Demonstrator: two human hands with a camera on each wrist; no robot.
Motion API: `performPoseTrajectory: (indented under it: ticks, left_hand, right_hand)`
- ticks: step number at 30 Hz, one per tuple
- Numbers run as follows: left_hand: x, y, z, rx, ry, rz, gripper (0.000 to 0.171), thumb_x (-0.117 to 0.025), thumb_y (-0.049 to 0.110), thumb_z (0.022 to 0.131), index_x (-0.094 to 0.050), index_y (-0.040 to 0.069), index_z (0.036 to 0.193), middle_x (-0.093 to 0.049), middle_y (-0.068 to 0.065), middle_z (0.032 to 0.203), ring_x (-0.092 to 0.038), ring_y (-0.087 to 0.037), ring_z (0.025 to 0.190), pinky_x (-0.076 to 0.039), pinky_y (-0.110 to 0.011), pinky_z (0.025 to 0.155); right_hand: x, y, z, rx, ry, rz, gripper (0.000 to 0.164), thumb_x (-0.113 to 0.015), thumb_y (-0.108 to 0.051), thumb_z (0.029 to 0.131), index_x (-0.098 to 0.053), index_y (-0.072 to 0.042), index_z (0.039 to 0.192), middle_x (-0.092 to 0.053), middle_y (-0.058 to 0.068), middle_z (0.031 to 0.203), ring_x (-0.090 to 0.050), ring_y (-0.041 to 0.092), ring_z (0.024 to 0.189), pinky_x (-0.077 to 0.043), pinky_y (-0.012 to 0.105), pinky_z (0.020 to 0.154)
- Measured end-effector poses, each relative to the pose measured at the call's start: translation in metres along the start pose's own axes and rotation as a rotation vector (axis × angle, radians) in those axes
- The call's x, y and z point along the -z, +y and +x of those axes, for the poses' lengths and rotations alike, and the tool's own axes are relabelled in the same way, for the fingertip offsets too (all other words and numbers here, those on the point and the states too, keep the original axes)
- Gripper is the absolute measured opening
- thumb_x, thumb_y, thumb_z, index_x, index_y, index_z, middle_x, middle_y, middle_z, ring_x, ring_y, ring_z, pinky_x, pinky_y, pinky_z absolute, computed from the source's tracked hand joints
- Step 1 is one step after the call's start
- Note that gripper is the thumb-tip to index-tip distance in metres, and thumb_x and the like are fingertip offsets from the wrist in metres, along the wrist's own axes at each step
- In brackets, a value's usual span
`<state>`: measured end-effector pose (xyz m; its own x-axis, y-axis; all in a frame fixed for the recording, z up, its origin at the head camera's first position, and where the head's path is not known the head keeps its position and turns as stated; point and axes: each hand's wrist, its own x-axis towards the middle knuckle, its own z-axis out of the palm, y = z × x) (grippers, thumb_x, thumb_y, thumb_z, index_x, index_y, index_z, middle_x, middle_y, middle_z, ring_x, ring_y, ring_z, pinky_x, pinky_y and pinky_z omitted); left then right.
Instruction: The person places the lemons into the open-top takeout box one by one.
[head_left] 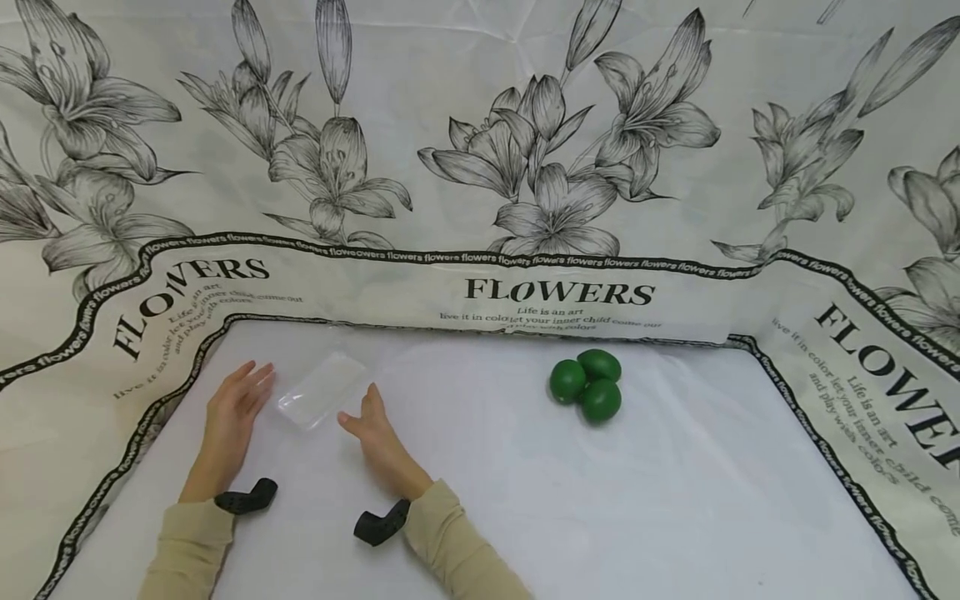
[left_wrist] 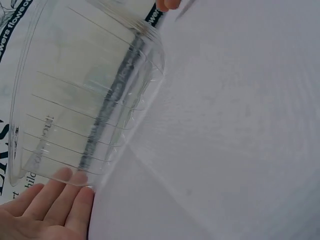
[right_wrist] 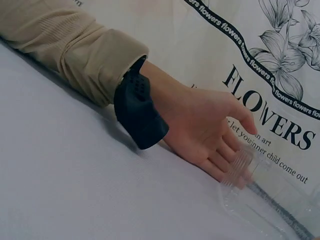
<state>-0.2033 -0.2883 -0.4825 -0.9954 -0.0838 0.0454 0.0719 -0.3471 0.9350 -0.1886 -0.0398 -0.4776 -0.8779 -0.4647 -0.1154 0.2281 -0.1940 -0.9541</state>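
A clear plastic container (head_left: 322,390) rests on the white cloth between my two hands, toward the left in the head view. My left hand (head_left: 238,400) is at its left side, fingers extended. In the left wrist view, fingertips (left_wrist: 80,176) of that hand show at the container's ribbed wall (left_wrist: 75,115); the right wrist view has the left hand (right_wrist: 205,130) beside one end of it. My right hand (head_left: 378,429) is near the opposite side, thumb and forefinger spread apart. Whether the right hand touches the container cannot be told.
Three dark green, smooth, oval fruit-like objects (head_left: 600,400) lie together on the white cloth (head_left: 675,500), right of centre. A flower-printed cloth (head_left: 450,208) rises behind and at both sides. Each wrist wears a black camera (head_left: 247,497).
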Motion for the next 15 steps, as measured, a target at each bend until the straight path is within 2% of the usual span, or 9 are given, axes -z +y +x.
performPoseTrajectory:
  ticks: [5,10,15]
  left_hand:
    - [0.006,-0.004,-0.002,-0.044,-0.058,0.041,0.065,-0.040,0.021,0.109,-0.002,-0.005,0.156,-0.046,-0.001,0.138,-0.047,-0.013,0.134,-0.031,-0.028,0.114]
    - [0.005,-0.007,-0.001,-0.070,-0.082,0.046,0.057,-0.040,0.019,0.109,-0.015,-0.007,0.153,-0.054,-0.004,0.139,-0.052,-0.010,0.130,-0.037,-0.023,0.109]
    - [0.003,-0.010,0.000,-0.077,-0.097,0.069,0.052,-0.040,0.018,0.109,-0.024,-0.009,0.150,-0.057,-0.003,0.138,-0.054,-0.009,0.127,-0.040,-0.021,0.106]
  right_hand:
    - [-0.010,0.011,-0.001,-0.019,-0.089,-0.028,0.093,-0.055,-0.030,0.100,0.014,-0.010,0.157,0.014,0.014,0.164,0.010,0.028,0.151,-0.001,0.048,0.121]
    - [-0.009,0.016,0.000,0.008,-0.162,-0.040,0.090,-0.055,-0.027,0.100,0.011,-0.012,0.159,0.010,0.010,0.165,0.007,0.024,0.151,-0.003,0.043,0.121]
    - [-0.007,0.016,0.000,0.032,-0.181,-0.025,0.087,-0.055,-0.024,0.101,0.008,-0.011,0.159,0.008,0.009,0.166,0.005,0.023,0.151,-0.005,0.042,0.121]
